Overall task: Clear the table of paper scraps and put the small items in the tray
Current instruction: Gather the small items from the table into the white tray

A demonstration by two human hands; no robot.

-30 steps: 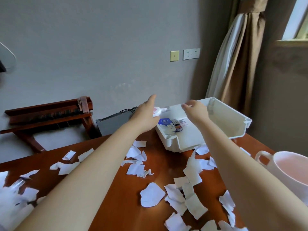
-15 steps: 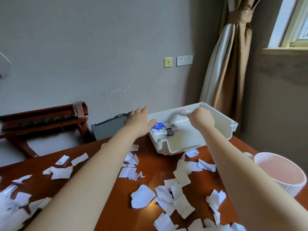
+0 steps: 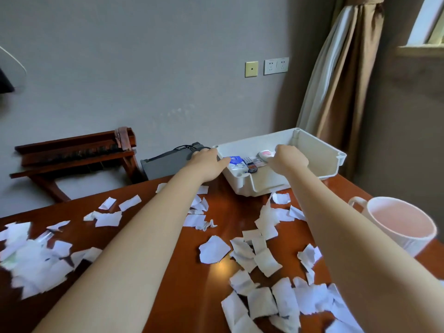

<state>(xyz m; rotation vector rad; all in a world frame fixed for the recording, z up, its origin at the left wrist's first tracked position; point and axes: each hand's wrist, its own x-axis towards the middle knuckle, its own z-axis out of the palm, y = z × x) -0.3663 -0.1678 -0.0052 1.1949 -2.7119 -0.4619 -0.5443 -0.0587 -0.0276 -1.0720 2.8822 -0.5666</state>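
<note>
Looking down through the head view, I count one white tray (image 3: pixel 259 186) at the far edge of the table (image 3: pixel 182 272), one white tub (image 3: pixel 401 227) with a handle and a pink inside at my right, and paper scraps (image 3: pixel 213 248) well past thirty. They lie in a heap at the left, a scatter in the middle and a pile near my right forearm.

At the tray's left end lie three small items, as far as the blur lets me tell: a blue-and-white packet (image 3: pixel 235 160), a small dark object (image 3: pixel 251 166) just beside it, and a flat card (image 3: pixel 259 161).

A fourth, a round pink-and-white piece (image 3: pixel 265 154), sits over the tray in my right hand (image 3: pixel 288 159), whose curled fingers pinch it. My left hand (image 3: pixel 209 162) lies with fingers nearly straight, tips at the tray's left rim, holding nothing.
</note>
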